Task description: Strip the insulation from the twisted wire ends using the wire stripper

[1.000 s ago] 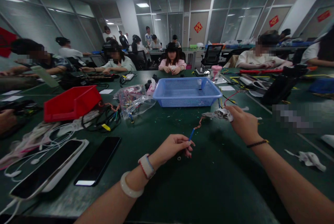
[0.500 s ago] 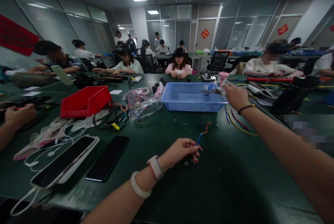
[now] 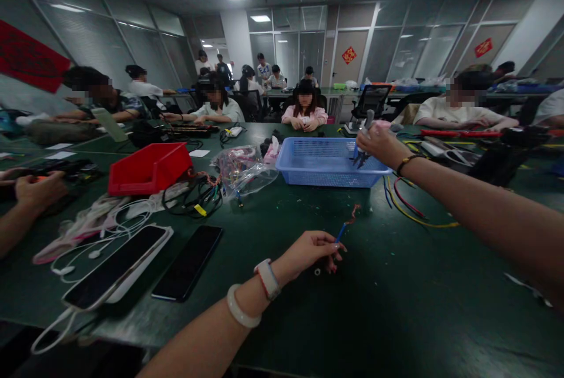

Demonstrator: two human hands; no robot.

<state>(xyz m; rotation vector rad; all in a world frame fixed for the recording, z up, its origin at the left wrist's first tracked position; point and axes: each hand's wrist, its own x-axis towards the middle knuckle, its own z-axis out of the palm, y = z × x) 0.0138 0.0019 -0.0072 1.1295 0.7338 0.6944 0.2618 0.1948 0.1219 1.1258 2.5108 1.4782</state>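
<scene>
My left hand [image 3: 319, 251] is closed in a pinch on a short blue wire [image 3: 341, 233]. Bare, twisted copper strands [image 3: 355, 211] stick up from its far end. Just below these fingers a small ring-shaped end [image 3: 317, 272] shows; I cannot tell whether it belongs to the same wire. My right hand [image 3: 379, 141] is wrapped around a grey-handled hand tool that looks like pliers [image 3: 361, 159], its dark jaws pointing down over the right end of the blue plastic basket [image 3: 330, 178]. The fingers partly hide the tool.
Left of the basket lie a clear bag of wires [image 3: 242, 169], a red bin [image 3: 147, 169], tangled cables and two phones, one a black phone [image 3: 188, 263]. Coloured wires [image 3: 409, 204] rest under my right forearm. Another person's hand [image 3: 42, 193] is at the left edge; several people sit around.
My right hand has turned the tool from lying sideways over the basket to jaws downward, and shifted slightly left. My left hand still holds the blue wire in nearly the same place.
</scene>
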